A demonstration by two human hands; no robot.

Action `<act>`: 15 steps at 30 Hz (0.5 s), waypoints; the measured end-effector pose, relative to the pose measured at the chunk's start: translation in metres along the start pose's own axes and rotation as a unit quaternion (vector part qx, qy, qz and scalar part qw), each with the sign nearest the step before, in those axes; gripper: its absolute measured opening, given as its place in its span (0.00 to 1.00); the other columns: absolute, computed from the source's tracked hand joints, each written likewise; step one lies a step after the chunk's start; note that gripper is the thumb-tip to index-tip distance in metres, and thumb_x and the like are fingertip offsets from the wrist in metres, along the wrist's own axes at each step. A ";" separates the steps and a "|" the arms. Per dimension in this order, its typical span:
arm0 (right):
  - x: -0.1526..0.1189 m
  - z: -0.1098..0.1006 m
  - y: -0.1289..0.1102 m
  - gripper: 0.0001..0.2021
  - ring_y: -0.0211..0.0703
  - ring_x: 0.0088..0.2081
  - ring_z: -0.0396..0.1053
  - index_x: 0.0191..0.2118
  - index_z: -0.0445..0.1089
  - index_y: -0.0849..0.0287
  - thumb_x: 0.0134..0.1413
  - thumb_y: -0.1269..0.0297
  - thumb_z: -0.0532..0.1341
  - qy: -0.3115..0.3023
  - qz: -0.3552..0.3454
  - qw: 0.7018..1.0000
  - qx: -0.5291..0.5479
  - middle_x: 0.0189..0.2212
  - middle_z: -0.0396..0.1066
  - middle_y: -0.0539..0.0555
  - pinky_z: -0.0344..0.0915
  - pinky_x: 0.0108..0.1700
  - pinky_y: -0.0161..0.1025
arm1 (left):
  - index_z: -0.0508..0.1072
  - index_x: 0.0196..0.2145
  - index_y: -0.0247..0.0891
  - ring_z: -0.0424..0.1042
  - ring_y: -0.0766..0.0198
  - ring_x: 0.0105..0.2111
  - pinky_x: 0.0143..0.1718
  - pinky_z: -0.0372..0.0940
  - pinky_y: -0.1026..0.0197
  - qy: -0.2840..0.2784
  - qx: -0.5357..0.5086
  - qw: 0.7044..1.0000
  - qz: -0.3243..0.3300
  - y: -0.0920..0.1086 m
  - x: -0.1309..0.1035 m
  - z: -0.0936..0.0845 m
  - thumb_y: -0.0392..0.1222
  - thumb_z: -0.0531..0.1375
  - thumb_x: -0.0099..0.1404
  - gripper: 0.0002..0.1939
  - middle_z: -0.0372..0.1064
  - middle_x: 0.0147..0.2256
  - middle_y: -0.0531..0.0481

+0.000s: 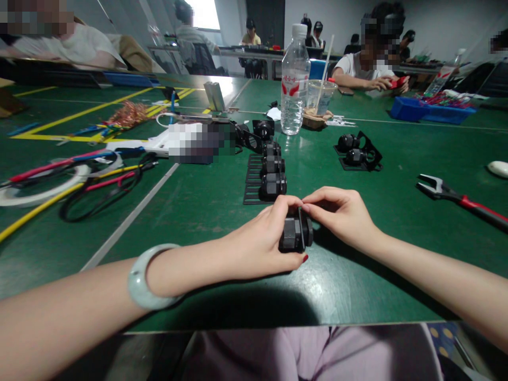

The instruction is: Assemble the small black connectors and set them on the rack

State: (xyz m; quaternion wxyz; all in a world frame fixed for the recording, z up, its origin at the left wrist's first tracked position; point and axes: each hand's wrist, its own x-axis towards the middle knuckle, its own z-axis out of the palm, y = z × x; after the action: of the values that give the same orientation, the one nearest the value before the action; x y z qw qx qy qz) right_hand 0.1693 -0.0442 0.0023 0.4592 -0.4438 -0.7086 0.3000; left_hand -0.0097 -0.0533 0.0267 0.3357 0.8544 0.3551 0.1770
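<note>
Left hand [257, 241]: thumb and fingers closed to the width of a black fitting [292, 234], gripping it from its left side at the near middle of the green table [222, 211]. Right hand [345, 211]: thumb and forefinger drawn narrow, tips at the fitting's upper edge, meeting the left fingertips; whether they pinch anything, cannot tell. The held fitting: black, with a faceted body at left, a thin upright plate [302, 227] across it and a rounded part at right; partly covered by the left hand. Bracelet [137, 278], pale green, on the left wrist. Just beyond the hands, a row of black fittings [273, 185] on a slotted black strip [254, 180], running away toward the far side. To the right, farther off, a black fitting group [354, 153] with a holed plate; nearer and farther right, a red-and-black-handled tool [462, 200], metal jaws facing left. At left, coloured cables [59, 164], with bare copper strands [129, 116] beyond. Far middle: clear bottle [294, 90], white-capped, beside a plastic cup [318, 98] with straw. Far right: blue tray [410, 110] of wires; behind, a seated person [353, 71] holding something red.
</note>
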 end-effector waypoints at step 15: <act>-0.004 -0.002 -0.002 0.07 0.39 0.26 0.69 0.29 0.73 0.61 0.42 0.64 0.61 0.022 0.059 0.998 0.008 0.25 0.73 0.53 0.65 0.28 0.34 | 0.50 0.50 0.38 0.63 0.56 0.44 0.46 0.60 0.53 -0.002 -0.006 1.000 0.015 -0.003 0.000 0.001 0.41 0.59 0.49 0.32 0.60 0.43 0.45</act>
State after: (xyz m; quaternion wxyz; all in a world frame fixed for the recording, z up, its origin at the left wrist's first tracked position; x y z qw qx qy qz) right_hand 0.1714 -0.0488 0.0032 0.4598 -0.4873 -0.6687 0.3225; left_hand -0.0106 -0.0519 0.0242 0.3387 0.8580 0.3405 0.1819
